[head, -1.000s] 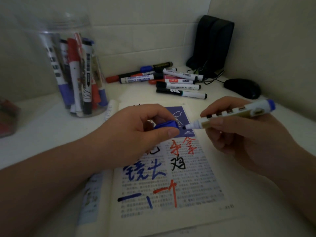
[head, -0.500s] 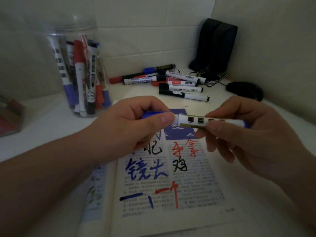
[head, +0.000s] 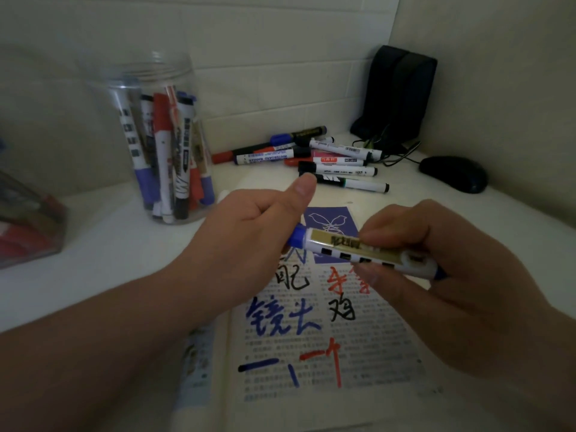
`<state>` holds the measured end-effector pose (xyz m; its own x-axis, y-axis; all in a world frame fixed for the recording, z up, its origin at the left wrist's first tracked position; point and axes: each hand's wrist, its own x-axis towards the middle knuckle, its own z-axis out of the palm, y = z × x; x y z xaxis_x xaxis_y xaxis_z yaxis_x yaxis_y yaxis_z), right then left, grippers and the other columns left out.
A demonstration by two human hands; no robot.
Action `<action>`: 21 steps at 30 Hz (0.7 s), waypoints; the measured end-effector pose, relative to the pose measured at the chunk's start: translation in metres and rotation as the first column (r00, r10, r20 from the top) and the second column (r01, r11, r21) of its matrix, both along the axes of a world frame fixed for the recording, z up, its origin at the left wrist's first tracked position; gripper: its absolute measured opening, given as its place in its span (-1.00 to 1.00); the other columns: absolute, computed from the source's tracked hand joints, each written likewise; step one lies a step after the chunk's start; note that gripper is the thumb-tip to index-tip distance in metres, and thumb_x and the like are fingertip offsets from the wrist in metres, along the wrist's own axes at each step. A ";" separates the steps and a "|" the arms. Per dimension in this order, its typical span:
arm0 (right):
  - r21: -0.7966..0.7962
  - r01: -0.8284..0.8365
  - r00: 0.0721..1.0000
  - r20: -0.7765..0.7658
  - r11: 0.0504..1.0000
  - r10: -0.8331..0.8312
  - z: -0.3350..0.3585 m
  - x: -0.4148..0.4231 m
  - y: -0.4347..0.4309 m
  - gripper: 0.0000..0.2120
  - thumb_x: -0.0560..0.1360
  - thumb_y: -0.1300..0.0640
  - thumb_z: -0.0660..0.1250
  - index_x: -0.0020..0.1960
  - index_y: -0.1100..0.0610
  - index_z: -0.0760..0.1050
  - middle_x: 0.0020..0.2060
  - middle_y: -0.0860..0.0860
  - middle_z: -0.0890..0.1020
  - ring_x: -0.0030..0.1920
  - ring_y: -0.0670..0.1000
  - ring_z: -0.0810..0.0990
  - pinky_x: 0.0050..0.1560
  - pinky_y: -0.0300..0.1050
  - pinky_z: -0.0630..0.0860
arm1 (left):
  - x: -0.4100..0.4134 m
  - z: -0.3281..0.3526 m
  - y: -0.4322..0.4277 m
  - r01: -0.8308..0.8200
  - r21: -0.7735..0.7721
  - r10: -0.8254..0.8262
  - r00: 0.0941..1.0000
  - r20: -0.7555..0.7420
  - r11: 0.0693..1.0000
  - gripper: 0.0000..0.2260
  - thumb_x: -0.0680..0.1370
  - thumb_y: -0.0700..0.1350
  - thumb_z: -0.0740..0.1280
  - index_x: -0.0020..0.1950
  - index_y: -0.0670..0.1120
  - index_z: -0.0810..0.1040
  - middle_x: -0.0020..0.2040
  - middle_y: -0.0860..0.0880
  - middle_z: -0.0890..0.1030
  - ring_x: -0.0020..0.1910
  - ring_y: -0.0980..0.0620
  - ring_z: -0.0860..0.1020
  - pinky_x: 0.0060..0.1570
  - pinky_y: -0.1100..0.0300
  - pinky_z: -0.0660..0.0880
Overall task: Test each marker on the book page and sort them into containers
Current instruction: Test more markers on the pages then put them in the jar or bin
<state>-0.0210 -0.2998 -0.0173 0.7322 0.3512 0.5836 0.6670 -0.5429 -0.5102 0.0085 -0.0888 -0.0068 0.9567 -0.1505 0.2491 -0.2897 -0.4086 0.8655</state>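
White desk (head: 109,244) in a tiled corner held the open book (head: 358,353) at lower centre. Mid-frame, the blue marker (head: 352,249), uncapped a second earlier, was capped again: left hand (head: 249,235) gripping the cap end, right hand (head: 452,275) pinching the barrel, so sorting into the jar (head: 174,67) upper left seemed next.

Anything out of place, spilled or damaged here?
Nothing spilled or broken. The book page is scrawled over its print with blue, red and black strokes, as testing would leave. Loose markers lie in a crossed heap near the back wall. The left hand and right hand hold a capped blue marker.
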 end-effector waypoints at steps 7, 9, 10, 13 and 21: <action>0.381 0.042 0.898 -0.420 0.924 0.132 0.018 -0.016 0.015 -0.79 0.34 -0.13 0.47 -0.12 -0.07 0.55 -0.41 -0.05 0.58 -0.53 -0.06 0.45 -0.52 -0.22 0.38 | -0.012 0.014 -0.005 -0.078 -0.026 0.082 0.963 0.255 0.997 -0.37 0.52 0.28 0.08 -0.36 -0.28 0.45 -0.51 -0.12 0.39 -0.55 0.02 0.32 -0.55 0.34 0.25; 0.617 0.099 0.654 -0.632 0.780 0.416 0.025 -0.011 0.017 -0.81 0.35 0.08 0.55 -0.22 0.08 0.54 -0.50 0.04 0.43 -0.58 -0.05 0.25 -0.55 -0.29 0.25 | -0.012 0.013 -0.003 -0.074 -0.031 0.080 0.936 0.342 0.997 -0.44 0.59 0.23 0.08 -0.43 -0.15 0.38 -0.52 0.00 0.36 -0.54 0.10 0.32 -0.51 0.40 0.22; 0.656 0.164 0.552 -0.680 0.737 0.483 0.028 -0.009 0.018 -0.84 0.37 0.16 0.51 -0.25 0.12 0.52 -0.50 0.07 0.38 -0.58 -0.06 0.19 -0.57 -0.33 0.20 | -0.011 0.011 -0.002 -0.068 -0.016 0.069 0.914 0.399 0.998 -0.47 0.65 0.18 0.09 -0.45 -0.07 0.32 -0.50 0.03 0.36 -0.54 0.12 0.31 -0.50 0.42 0.19; 0.662 0.239 0.313 -0.745 0.710 0.589 0.036 -0.005 0.019 -0.80 0.48 0.17 0.36 -0.30 0.11 0.43 -0.47 0.03 0.35 -0.58 -0.12 0.17 -0.67 -0.38 0.12 | -0.008 0.007 0.004 -0.073 0.093 0.013 0.848 0.531 0.993 -0.57 0.67 0.09 0.09 -0.41 0.06 0.23 -0.53 0.05 0.26 -0.52 0.16 0.30 -0.45 0.44 0.17; 0.601 0.232 0.431 -0.769 0.765 0.473 0.073 -0.059 -0.011 -0.86 0.42 0.23 0.42 -0.16 0.12 0.46 -0.43 0.08 0.42 -0.50 -0.08 0.17 -0.64 -0.34 0.13 | -0.044 0.021 -0.009 0.065 0.394 -0.251 0.861 0.442 0.917 -0.64 0.61 0.28 -0.02 -0.28 0.14 0.31 -0.30 0.08 0.47 -0.34 0.14 0.45 -0.38 0.31 0.27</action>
<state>-0.0800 -0.3113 0.0552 0.9059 0.3597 -0.2236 -0.2836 0.1231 -0.9510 -0.0358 -0.0980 0.0145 0.6888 -0.4553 0.5641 -0.7121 -0.5705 0.4092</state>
